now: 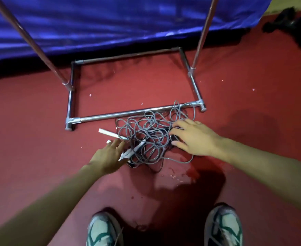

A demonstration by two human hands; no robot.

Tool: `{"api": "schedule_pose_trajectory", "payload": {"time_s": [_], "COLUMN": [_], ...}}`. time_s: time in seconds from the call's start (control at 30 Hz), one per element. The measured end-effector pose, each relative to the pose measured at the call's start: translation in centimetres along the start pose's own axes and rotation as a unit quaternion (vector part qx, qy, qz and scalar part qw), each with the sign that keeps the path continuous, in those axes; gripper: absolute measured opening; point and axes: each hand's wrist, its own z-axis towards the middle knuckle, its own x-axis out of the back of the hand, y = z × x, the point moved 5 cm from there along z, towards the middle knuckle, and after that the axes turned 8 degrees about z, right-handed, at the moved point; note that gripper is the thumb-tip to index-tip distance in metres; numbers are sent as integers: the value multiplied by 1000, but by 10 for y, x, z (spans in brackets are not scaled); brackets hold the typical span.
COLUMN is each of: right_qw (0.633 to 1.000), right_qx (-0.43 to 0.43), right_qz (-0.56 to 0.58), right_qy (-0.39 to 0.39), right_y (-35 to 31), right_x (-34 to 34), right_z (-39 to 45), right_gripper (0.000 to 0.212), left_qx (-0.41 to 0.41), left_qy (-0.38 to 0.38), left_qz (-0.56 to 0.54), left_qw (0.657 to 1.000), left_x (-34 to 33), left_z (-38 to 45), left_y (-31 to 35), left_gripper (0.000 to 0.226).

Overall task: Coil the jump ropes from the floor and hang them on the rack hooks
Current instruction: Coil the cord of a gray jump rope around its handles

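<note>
Grey jump ropes [151, 137] lie tangled against the rack base [128, 113]; both spread, unclenched hands, left hand [110, 155] and right hand [194, 137], risk tightening knots by yanking.

This is looking like a gym or sports hall: a red rubbery sports floor [39, 132] is spreading under everything, a blue padded mat [110, 23] is lying well beyond the fingers [179, 124], and a chrome tube rack [110, 114] is standing just past them, jump ropes [146, 135] tangling beneath the fingertips.
</note>
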Motion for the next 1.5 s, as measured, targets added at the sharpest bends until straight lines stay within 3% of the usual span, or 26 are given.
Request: {"api": "schedule_pose_trajectory", "payload": {"time_s": [0.23, 0.4, 0.57, 0.7, 0.8, 0.93, 1.0, 1.1, 1.17, 1.27, 1.33, 1.43, 1.5], "right_qw": [998, 997, 994, 992, 993, 993, 975, 939, 923, 893, 916, 977, 982], "right_qx": [52, 67, 74, 90, 91, 65, 51, 9, -23, -29, -27, -23, -28], "right_qz": [-20, -44, -65, -82, -75, 63, 166, 270, 324, 380, 320, 135, 149], "right_qy": [-12, -25, -47, -33, -10, 75, 140, 214, 208, 241, 241, 161, 115], "right_y": [-27, -27, -28, -41, -58, -84, -90, -85, -81, -75, -73, -72, -65], "right_x": [3, 5, 14, 52, 95, 160, 193, 235, 252, 268, 272, 262, 254], "right_z": [27, 20, 4, -3, -8, -15, -22, -40, -56, -87, -102, -110, -114], "right_gripper": [46, 44, 43, 43, 55, 71, 60, 21, 29, 37, 35, 34, 35], "left_qx": [31, -2, -58, -85, -135, -167, -183, -182, -156, -105, -77, -84, -97], "left_qy": [-30, 55, 102, 117, 195, 302, 357, 439, 477, 455, 422, 377, 370], "left_qz": [-46, -37, -84, -128, -113, -59, -64, -102, -108, -137, -155, -157, -193], "left_qw": [998, 998, 990, 981, 965, 937, 914, 874, 858, 874, 890, 909, 904], "left_x": [-51, -41, -4, 62, 136, 242, 296, 374, 411, 425, 411, 392, 388], "left_z": [8, 8, 3, -14, -40, -88, -119, -166, -187, -190, -183, -177, -180], "left_y": [-3, 4, -4, -6, 1, 20, 31, 36, 32, 25, 31, 55, 57], "left_gripper": [52, 27, 37, 19, 21, 33, 30, 23, 19, 20, 23, 23, 27]}}
